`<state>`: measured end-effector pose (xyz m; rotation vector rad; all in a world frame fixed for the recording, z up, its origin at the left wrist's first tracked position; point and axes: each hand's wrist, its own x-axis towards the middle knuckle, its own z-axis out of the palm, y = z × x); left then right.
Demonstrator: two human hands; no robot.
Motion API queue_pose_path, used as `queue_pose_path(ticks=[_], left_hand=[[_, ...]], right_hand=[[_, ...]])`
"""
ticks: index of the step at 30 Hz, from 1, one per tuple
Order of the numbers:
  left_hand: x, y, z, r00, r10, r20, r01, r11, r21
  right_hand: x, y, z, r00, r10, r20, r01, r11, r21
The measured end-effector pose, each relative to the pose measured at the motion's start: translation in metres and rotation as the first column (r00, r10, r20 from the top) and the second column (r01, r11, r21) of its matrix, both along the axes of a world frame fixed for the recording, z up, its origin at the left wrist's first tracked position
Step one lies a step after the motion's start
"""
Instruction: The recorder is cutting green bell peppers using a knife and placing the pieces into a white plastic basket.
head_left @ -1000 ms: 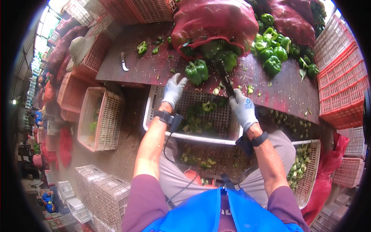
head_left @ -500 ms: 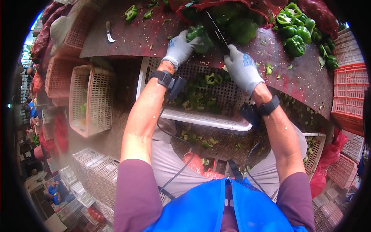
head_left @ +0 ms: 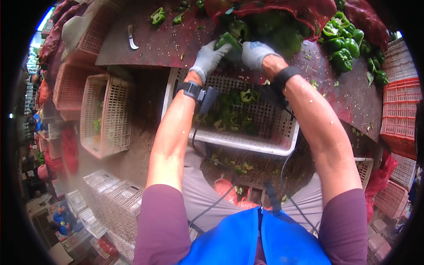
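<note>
We've got our L hand [head_left: 207,59] curled round a green pepper [head_left: 230,47] at the near edge of the desk [head_left: 160,45], fingers bent over its left side, thumb toward us. R hand [head_left: 258,55] is close by on the right, fingers bent in; can't tell how tightly, or if it's got a tool, b/c the palm's turned away and the far side is hidden. Another pepper [head_left: 239,29] sits just beyond, near the mouth of the red mesh sack [head_left: 295,8], w/ more blurred green ones to the right. Main risk, we'd say: if there's a blade in that R hand, L fingers are v. close & could get nicked should the pepper roll. Thin gloves prob. wouldn't help much. Pepper's smooth & rounded, so a loose grip could let it slip over the edge into the white crate [head_left: 247,144] below, among the cut bits [head_left: 249,96]. Loose netting could also snag a fingertip. The cable [head_left: 215,204] near our lap might catch on the crate rim if we reach too far. Hooked knife [head_left: 130,32], far left, lies well apart from both hands; heaped peppers [head_left: 342,60], far right, could roll if bumped.
</note>
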<state>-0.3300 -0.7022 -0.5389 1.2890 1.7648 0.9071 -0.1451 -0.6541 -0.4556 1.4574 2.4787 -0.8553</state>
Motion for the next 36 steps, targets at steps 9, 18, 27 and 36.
queue_pose_path(ticks=[9, 18, 27, 36], left_hand=[[-0.038, -0.027, -0.016, 0.75, 0.315, 0.582, -0.348, 0.936, -0.058], [-0.021, -0.005, -0.04, 0.851, 0.522, 0.053, -0.519, 0.821, 0.237], [0.051, -0.01, 0.026, 0.518, 0.575, -0.633, -0.009, 0.744, 0.669], [0.166, 0.052, 0.047, 0.875, 0.014, -0.483, 0.099, 0.973, 0.208]], right_hand=[[0.102, -0.053, -0.012, 0.969, -0.136, -0.206, 0.177, 0.965, 0.195], [0.255, -0.083, 0.022, 0.809, -0.486, -0.332, 0.552, 0.822, 0.14], [0.25, -0.1, 0.002, 0.735, -0.597, -0.321, 0.62, 0.784, -0.038], [0.22, -0.083, 0.005, 0.856, -0.424, -0.295, 0.5, 0.824, 0.266]])
